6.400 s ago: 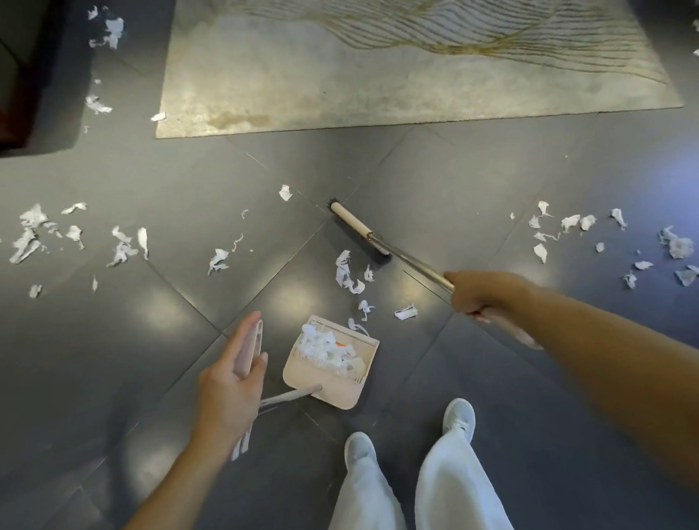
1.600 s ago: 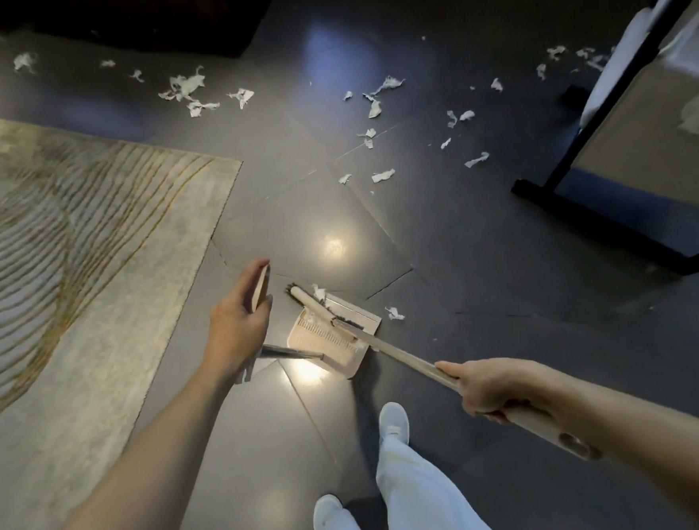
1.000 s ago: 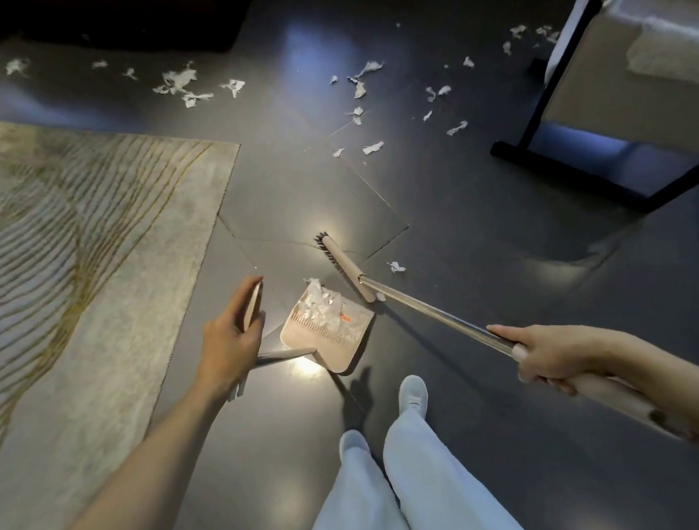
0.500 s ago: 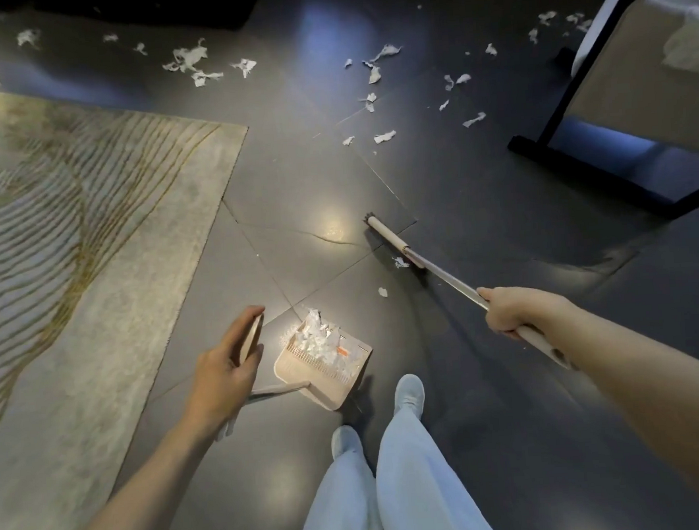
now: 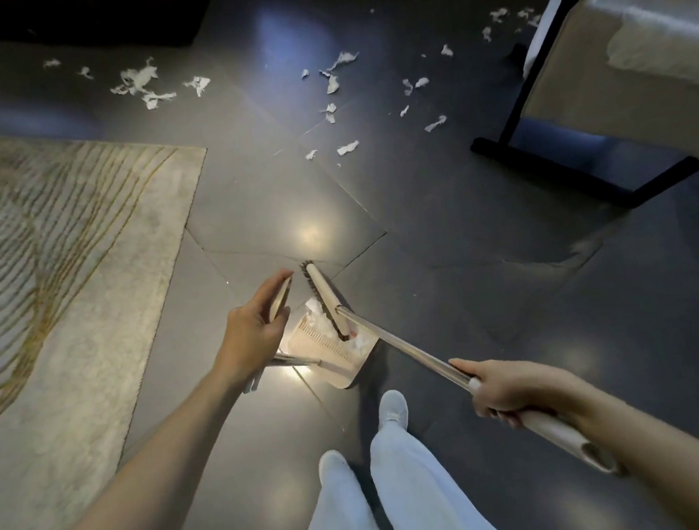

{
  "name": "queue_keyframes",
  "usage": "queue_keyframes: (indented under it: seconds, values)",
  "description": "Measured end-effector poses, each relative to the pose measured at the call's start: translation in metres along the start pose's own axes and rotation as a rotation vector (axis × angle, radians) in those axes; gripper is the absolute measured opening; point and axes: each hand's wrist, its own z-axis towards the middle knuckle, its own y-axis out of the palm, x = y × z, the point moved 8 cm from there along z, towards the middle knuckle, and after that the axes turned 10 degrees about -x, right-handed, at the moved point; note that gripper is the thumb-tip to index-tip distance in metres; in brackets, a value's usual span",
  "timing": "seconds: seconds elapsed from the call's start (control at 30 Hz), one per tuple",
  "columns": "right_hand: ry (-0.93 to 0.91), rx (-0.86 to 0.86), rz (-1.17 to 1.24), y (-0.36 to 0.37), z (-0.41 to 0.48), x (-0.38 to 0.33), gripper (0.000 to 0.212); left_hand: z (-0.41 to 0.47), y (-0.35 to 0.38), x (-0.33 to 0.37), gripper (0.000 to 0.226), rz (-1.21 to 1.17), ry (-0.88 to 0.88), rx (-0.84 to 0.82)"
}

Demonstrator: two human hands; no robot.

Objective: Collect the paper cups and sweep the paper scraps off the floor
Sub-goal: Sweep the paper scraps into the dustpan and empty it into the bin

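A beige dustpan (image 5: 338, 358) stands on the dark floor just ahead of my feet, with white paper scraps in it. My left hand (image 5: 253, 331) grips the top of its upright handle. My right hand (image 5: 503, 390) is closed around the broom handle, and the broom head (image 5: 325, 301) lies across the dustpan's mouth. More paper scraps (image 5: 338, 100) are scattered on the floor farther ahead, with another cluster (image 5: 142, 82) at the upper left. No paper cup is in view.
A pale rug with gold lines (image 5: 50, 265) covers the floor at the left. A light armchair on a black frame (image 5: 581, 166) stands at the upper right. Dark furniture (image 5: 74, 19) runs along the top left. My white shoes (image 5: 393, 406) are just behind the dustpan.
The broom head was pulled back from the floor ahead onto the dustpan's mouth, and the two loose scraps there are gone from the floor. My left hand stayed on the dustpan handle.
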Motion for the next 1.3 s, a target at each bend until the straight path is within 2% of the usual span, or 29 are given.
queue_keyframes:
  seconds: [0.17,0.43,0.57,0.67,0.87,1.0,1.2,1.3]
  values:
    - [0.038,0.056,0.079,-0.019,-0.028,0.036,0.092,0.026,0.008,0.009,0.055,0.079,0.011,-0.049]
    - [0.121,0.19,0.198,-0.045,-0.039,0.072,0.089,0.074,0.033,0.041,0.057,0.187,0.096,-0.177]
    - [0.221,0.22,0.134,-0.044,-0.028,0.071,0.083,0.102,0.04,0.056,0.054,0.205,0.17,-0.275]
    - [0.258,0.224,0.126,-0.045,-0.005,0.051,0.082,0.116,0.04,0.064,0.054,0.183,0.199,-0.286]
    - [0.239,0.092,0.055,-0.032,0.033,-0.023,0.097,0.144,0.025,0.054,0.055,0.123,0.223,-0.276]
    - [0.233,0.016,-0.02,-0.026,0.025,-0.058,0.093,0.163,0.005,0.05,0.055,0.091,0.222,-0.288]
    - [0.194,0.038,-0.028,-0.073,-0.012,-0.092,0.093,0.197,-0.04,0.046,0.054,0.024,0.226,-0.217]
    - [0.142,0.063,0.022,-0.107,-0.017,-0.114,0.091,0.218,-0.058,0.048,0.063,-0.061,0.223,-0.147]
